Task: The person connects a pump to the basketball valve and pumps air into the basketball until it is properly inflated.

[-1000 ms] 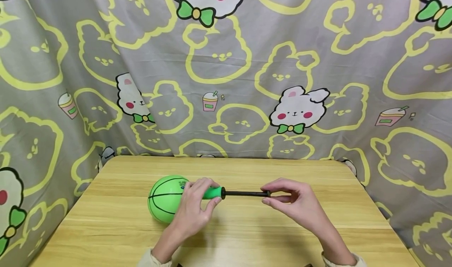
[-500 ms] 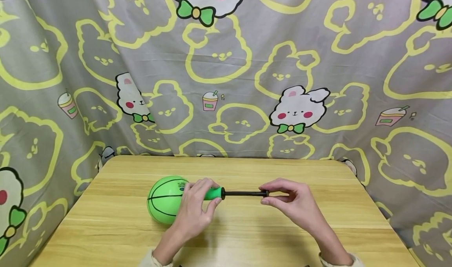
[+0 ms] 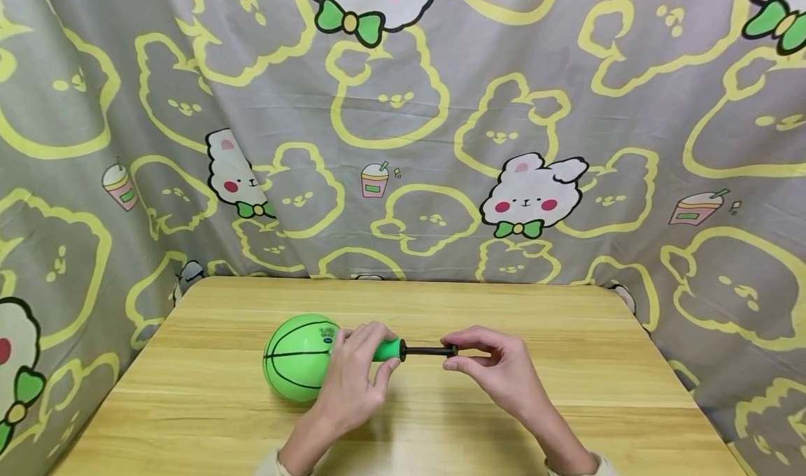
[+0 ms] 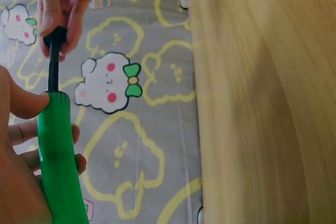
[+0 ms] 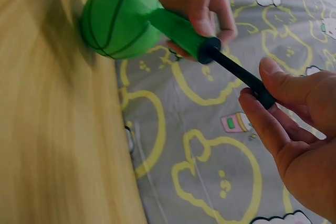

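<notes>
A green ball (image 3: 296, 357) with black basketball lines is at the left of the table. Joined to it is a small hand pump with a green barrel (image 4: 58, 150) and a black plunger rod (image 3: 428, 351), lying level and pointing right. My left hand (image 3: 355, 378) grips the barrel, its fingers curled over the far side and the thumb near the black end cap. At the other end, my right hand (image 3: 494, 367) pinches the black end knob (image 5: 264, 98) between thumb and fingers. Part of the rod shows between the two hands. The left hand hides where pump and ball meet.
Under the hands is a wooden table (image 3: 567, 392) with a light grain. A grey curtain (image 3: 428, 133) with yellow outlines and rabbit figures hangs behind it and along both sides.
My right hand has moved left with the knob, so less of the rod shows now. My left hand and the barrel have shifted slightly right; the ball stays nearly in place.
</notes>
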Demonstrator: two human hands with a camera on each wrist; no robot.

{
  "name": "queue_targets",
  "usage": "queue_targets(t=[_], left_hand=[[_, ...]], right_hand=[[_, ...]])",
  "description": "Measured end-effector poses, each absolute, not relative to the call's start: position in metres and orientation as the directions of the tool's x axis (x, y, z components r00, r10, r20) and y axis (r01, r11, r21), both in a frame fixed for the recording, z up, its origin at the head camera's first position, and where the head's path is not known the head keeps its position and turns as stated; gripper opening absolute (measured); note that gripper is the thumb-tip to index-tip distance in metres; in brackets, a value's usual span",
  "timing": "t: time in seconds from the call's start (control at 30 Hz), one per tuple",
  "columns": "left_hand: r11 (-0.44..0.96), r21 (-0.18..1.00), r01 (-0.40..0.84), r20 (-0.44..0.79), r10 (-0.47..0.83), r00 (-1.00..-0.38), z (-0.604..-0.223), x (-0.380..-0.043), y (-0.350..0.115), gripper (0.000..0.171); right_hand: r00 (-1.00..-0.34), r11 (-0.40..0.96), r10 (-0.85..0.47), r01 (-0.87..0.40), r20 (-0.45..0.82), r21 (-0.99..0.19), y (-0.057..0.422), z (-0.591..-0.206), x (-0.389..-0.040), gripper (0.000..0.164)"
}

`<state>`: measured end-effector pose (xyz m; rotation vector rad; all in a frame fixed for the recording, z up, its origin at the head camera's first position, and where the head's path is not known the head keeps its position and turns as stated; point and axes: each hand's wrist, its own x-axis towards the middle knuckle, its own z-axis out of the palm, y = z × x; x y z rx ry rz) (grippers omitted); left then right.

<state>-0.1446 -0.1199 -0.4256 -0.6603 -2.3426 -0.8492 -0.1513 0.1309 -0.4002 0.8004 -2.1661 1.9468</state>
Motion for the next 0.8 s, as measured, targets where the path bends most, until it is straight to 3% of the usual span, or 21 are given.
queue_targets(t=[0.53,0.8], left_hand=[[0.678,0.399,0.617,0.61,0.306,-0.731,-0.429,-0.14,-0.11,0.028],[0.654,0.417,0.632,0.607,0.317,-0.729,-0.43,-0.141,-0.112,0.025]], right_hand=[[-0.866,0.026,-0.272,-0.441,0.418,-0.897,0.101,-0.423,-0.147,0.027],[-0.847,0.018,-0.345,-0.437,0.405,-0.899,0.108,-0.416,-0.149,0.025]])
